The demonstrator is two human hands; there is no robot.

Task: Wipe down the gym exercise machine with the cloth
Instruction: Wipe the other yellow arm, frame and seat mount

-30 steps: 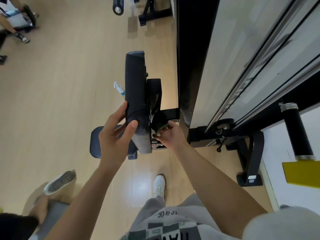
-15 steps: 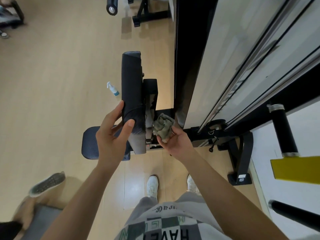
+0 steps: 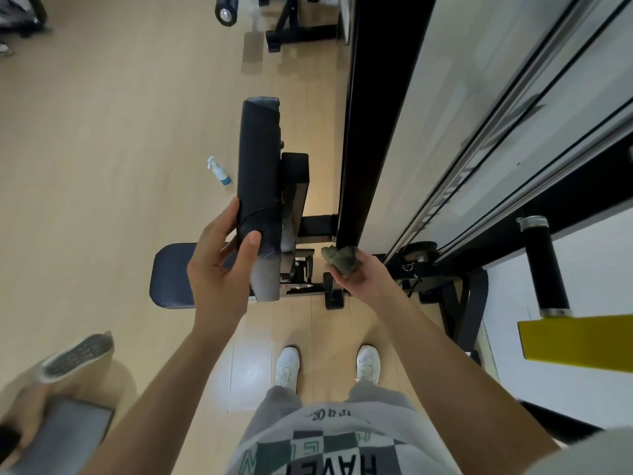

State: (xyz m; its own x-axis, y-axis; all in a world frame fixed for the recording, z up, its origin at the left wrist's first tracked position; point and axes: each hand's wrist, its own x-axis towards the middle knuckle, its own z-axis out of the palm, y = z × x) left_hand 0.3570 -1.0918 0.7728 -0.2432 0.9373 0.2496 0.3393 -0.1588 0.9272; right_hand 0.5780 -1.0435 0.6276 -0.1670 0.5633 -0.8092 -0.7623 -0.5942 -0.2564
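Bracing black padded upright backrest (image 3: 260, 186): left hand (image 3: 219, 265) grips lower end, thumb across front. Right hand (image 3: 363, 279) clutches crumpled grey-green cloth (image 3: 340, 257) just beside black steel frame post (image 3: 370, 132), apart from pad. Advise: flatten cloth, wipe in full-length strokes.

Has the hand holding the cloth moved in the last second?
Yes. The right hand carried the cloth away from the back pad, toward the black upright.

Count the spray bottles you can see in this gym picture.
1. The spray bottle is on the floor, just left of the upright pad that the left hand grips. Others may be hidden from view.
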